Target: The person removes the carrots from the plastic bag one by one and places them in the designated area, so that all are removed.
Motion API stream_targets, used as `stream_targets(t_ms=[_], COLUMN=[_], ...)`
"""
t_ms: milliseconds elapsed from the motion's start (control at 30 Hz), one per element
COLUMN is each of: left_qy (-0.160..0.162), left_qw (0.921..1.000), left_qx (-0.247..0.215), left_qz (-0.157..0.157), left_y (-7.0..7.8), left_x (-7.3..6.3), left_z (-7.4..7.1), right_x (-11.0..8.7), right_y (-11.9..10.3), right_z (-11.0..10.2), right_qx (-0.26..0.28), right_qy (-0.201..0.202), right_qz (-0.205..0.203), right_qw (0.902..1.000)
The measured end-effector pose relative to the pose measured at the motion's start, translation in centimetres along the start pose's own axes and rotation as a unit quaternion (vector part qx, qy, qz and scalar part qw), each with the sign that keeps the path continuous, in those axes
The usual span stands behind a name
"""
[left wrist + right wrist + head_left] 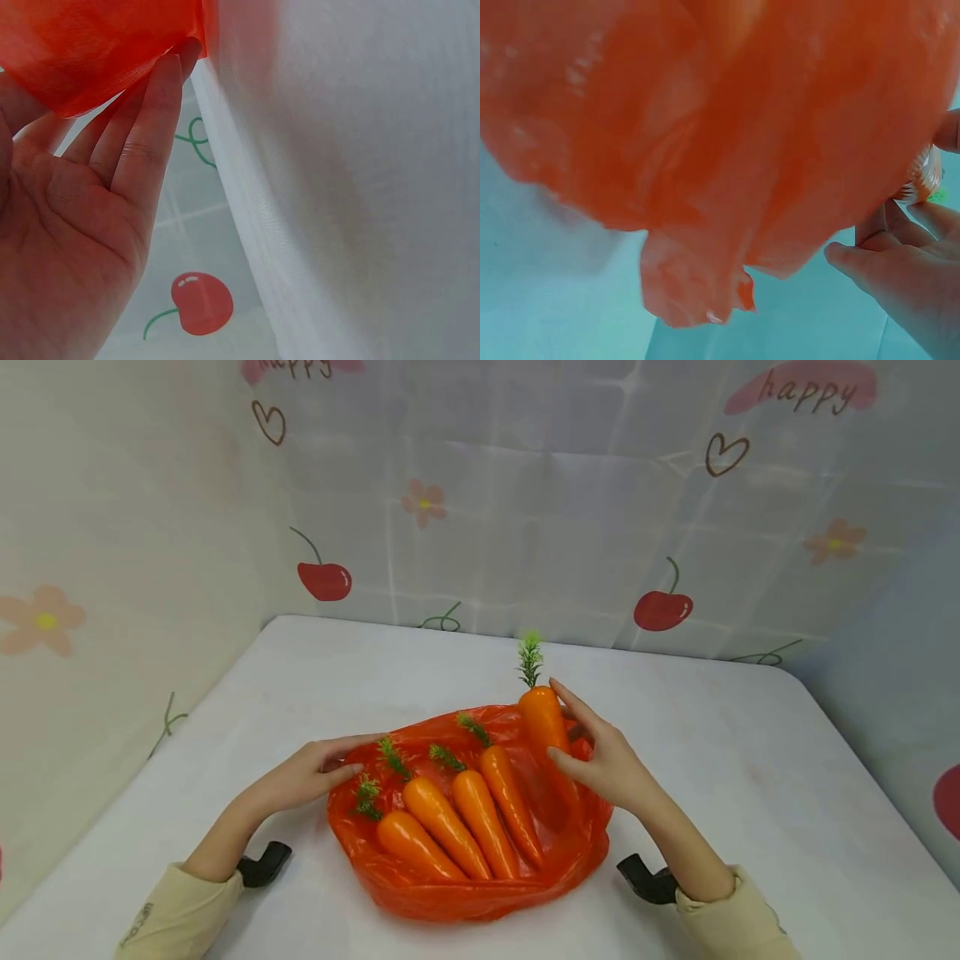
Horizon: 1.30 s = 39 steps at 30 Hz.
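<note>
Four carrots [447, 825] are lying in a red bag [442, 902], whose left edge a person's left hand [300, 774] is pinching, while the right hand [611, 764] is gripping a fifth carrot [543, 722] near the far-right rim, before a cherry-print backdrop [510, 535].

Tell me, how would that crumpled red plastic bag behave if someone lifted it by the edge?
The crumpled red plastic bag would likely flop and fold, since its thin film is wrinkled. Its glossy sheen suggests it could feel slippery. The smooth, tapered orange carrots lying in it would probably slide or roll as it sags.
</note>
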<state>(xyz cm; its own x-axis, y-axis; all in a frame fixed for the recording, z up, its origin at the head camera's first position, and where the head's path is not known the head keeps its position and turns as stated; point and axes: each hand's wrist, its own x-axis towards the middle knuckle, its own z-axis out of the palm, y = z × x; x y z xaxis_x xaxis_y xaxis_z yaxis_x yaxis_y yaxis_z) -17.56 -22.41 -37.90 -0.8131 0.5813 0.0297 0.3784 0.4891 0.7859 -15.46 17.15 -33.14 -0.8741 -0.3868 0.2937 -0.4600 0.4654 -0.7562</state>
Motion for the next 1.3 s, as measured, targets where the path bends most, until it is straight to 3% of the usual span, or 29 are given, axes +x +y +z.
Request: stream_targets(t_ms=[333, 600, 867, 1300], left_qy=[-0.003, 0.006, 0.001, -0.001], left_qw=[0.9998, 0.9995, 0.9999, 0.9998], left_qx=[0.014, 0.028, 0.013, 0.02], left_qz=[0.016, 0.014, 0.008, -0.002], left_y=[-0.1, -0.2, -0.1, -0.2], left_x=[0.3, 0.3, 0.2, 0.2], left_z=[-0.4, -0.7, -0.5, -0.2], right_x=[0.7, 0.8, -0.2, -1.6], right_y=[-0.7, -0.7, 0.8, 4.2], right_z=[-2.1, -3.6, -5.3, -6.8], right_qx=[0.02, 0.02, -0.002, -0.036], right_qy=[0.049, 0.049, 0.061, 0.053], right_qz=[-0.01, 0.008, 0.032, 0.11], right_qw=[0.9985, 0.9985, 0.9976, 0.9918])
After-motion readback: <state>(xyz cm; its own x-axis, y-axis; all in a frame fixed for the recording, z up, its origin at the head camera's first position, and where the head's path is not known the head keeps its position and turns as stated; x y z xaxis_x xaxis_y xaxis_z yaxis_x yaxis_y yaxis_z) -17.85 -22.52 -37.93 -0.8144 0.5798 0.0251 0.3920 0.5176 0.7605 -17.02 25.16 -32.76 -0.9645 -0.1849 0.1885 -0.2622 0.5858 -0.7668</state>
